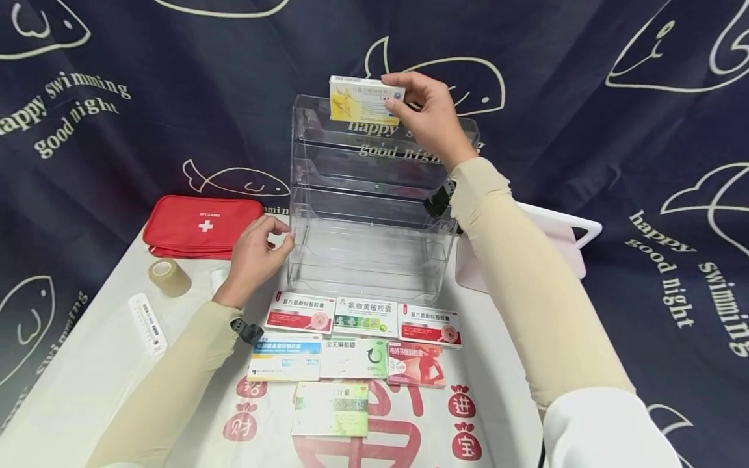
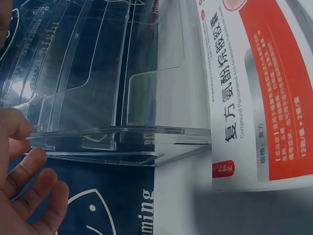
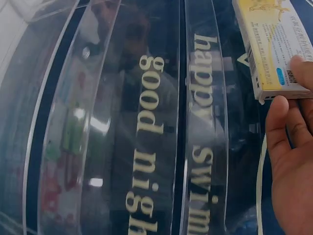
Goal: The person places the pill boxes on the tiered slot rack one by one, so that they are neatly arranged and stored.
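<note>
Right arm raised and stretched forward, forearm sloping up from lower right; beige sleeve, dark band at wrist. Right hand [image 1: 427, 114] held high, thumb and fingers pinching a box [image 1: 365, 99] by its right end. Left arm lower, bent, forearm angled up from lower left; same sleeve, band at wrist. Left hand [image 1: 257, 253] has fingers loosely curled, fingertips [image 2: 17, 127] touching the front left edge of a rack [image 1: 374, 214].
</note>
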The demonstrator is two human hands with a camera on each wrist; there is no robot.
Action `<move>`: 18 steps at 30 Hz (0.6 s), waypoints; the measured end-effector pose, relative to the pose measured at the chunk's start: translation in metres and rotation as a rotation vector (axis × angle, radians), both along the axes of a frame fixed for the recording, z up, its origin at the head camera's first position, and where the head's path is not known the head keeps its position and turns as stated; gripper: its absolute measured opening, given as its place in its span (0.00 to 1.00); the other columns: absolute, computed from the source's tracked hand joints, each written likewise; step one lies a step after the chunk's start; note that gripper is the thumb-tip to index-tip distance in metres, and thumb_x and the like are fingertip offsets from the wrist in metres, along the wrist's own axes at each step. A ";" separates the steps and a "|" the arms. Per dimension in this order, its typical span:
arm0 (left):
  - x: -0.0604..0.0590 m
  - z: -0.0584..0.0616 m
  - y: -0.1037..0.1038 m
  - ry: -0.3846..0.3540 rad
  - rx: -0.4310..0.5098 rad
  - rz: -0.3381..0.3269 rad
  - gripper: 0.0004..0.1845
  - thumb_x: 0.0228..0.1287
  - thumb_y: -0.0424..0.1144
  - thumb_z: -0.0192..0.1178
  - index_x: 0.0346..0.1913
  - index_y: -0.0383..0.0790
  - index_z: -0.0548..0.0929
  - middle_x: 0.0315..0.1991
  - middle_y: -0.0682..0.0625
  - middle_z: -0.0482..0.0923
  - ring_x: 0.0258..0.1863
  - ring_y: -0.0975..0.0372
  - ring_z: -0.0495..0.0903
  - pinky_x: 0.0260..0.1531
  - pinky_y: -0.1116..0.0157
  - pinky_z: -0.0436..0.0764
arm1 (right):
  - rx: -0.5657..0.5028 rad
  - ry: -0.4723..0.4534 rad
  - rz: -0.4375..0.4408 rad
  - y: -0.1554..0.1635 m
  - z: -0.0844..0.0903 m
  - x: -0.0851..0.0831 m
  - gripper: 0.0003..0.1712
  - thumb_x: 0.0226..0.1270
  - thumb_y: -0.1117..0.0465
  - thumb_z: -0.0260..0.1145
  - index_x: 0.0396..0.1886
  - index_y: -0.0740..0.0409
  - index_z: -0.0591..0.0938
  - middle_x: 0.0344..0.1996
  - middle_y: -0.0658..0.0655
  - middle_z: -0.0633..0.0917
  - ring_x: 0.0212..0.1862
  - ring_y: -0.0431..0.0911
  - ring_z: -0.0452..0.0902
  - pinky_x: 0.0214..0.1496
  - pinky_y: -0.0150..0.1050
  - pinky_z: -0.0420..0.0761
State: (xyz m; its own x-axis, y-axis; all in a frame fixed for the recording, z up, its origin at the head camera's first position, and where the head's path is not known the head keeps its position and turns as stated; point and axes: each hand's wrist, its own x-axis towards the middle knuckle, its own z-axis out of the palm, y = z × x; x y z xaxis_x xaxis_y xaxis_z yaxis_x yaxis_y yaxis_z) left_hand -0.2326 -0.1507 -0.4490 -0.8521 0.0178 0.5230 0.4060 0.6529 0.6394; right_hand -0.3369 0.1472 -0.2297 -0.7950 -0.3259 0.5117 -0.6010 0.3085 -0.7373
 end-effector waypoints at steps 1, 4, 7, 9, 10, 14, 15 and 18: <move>0.000 0.000 0.000 0.000 0.000 0.000 0.05 0.63 0.36 0.67 0.39 0.40 0.83 0.39 0.46 0.80 0.40 0.52 0.79 0.33 0.58 0.81 | 0.008 -0.009 -0.004 -0.003 0.000 -0.002 0.17 0.72 0.72 0.64 0.58 0.63 0.83 0.50 0.58 0.86 0.47 0.48 0.82 0.40 0.36 0.76; 0.001 0.001 0.000 -0.002 -0.003 -0.005 0.05 0.63 0.36 0.67 0.40 0.40 0.83 0.39 0.46 0.80 0.40 0.50 0.80 0.33 0.57 0.81 | 0.037 -0.035 -0.025 -0.008 -0.003 -0.012 0.17 0.73 0.70 0.64 0.59 0.61 0.83 0.51 0.56 0.85 0.49 0.47 0.81 0.42 0.35 0.76; 0.002 0.001 -0.001 0.000 -0.012 -0.007 0.06 0.64 0.36 0.67 0.40 0.39 0.83 0.39 0.45 0.80 0.41 0.50 0.80 0.34 0.57 0.81 | 0.052 -0.041 -0.029 -0.012 -0.010 -0.028 0.18 0.72 0.70 0.65 0.60 0.59 0.83 0.50 0.56 0.85 0.48 0.47 0.81 0.43 0.35 0.77; 0.002 0.001 -0.001 0.002 -0.018 -0.008 0.06 0.64 0.36 0.67 0.40 0.39 0.83 0.39 0.45 0.81 0.41 0.51 0.80 0.34 0.56 0.82 | 0.051 -0.045 -0.018 -0.014 -0.014 -0.036 0.18 0.72 0.69 0.66 0.60 0.59 0.83 0.50 0.56 0.86 0.48 0.47 0.81 0.44 0.36 0.78; 0.002 0.001 -0.002 0.004 -0.022 -0.007 0.06 0.64 0.36 0.67 0.40 0.39 0.83 0.39 0.45 0.81 0.41 0.51 0.80 0.34 0.57 0.82 | 0.054 -0.048 -0.015 -0.015 -0.016 -0.039 0.19 0.72 0.69 0.66 0.60 0.59 0.83 0.50 0.56 0.86 0.48 0.47 0.81 0.43 0.36 0.78; 0.002 0.000 -0.002 0.009 -0.033 -0.007 0.06 0.64 0.37 0.68 0.40 0.39 0.83 0.39 0.46 0.81 0.40 0.53 0.79 0.34 0.57 0.82 | 0.067 -0.067 -0.004 -0.022 -0.020 -0.042 0.19 0.71 0.68 0.67 0.60 0.57 0.83 0.51 0.54 0.85 0.48 0.46 0.81 0.46 0.36 0.80; 0.002 0.000 -0.003 0.009 -0.036 -0.006 0.06 0.64 0.37 0.68 0.40 0.40 0.83 0.40 0.46 0.81 0.40 0.54 0.79 0.33 0.57 0.81 | 0.073 -0.064 0.000 -0.024 -0.021 -0.042 0.19 0.71 0.68 0.68 0.60 0.57 0.83 0.52 0.54 0.85 0.48 0.46 0.81 0.46 0.36 0.80; 0.002 0.000 -0.003 0.009 -0.046 -0.001 0.06 0.65 0.38 0.68 0.41 0.40 0.83 0.40 0.47 0.81 0.39 0.55 0.78 0.33 0.58 0.81 | 0.074 -0.063 0.009 -0.030 -0.022 -0.041 0.19 0.70 0.68 0.68 0.60 0.59 0.83 0.52 0.54 0.85 0.47 0.46 0.82 0.46 0.37 0.80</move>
State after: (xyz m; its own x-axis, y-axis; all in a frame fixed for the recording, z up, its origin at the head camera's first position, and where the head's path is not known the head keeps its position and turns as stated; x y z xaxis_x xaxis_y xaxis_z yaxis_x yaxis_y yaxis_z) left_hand -0.2304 -0.1535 -0.4487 -0.8473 0.0429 0.5293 0.4122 0.6814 0.6047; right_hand -0.3784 0.1172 -0.2516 -0.8216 -0.3685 0.4349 -0.5572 0.3582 -0.7492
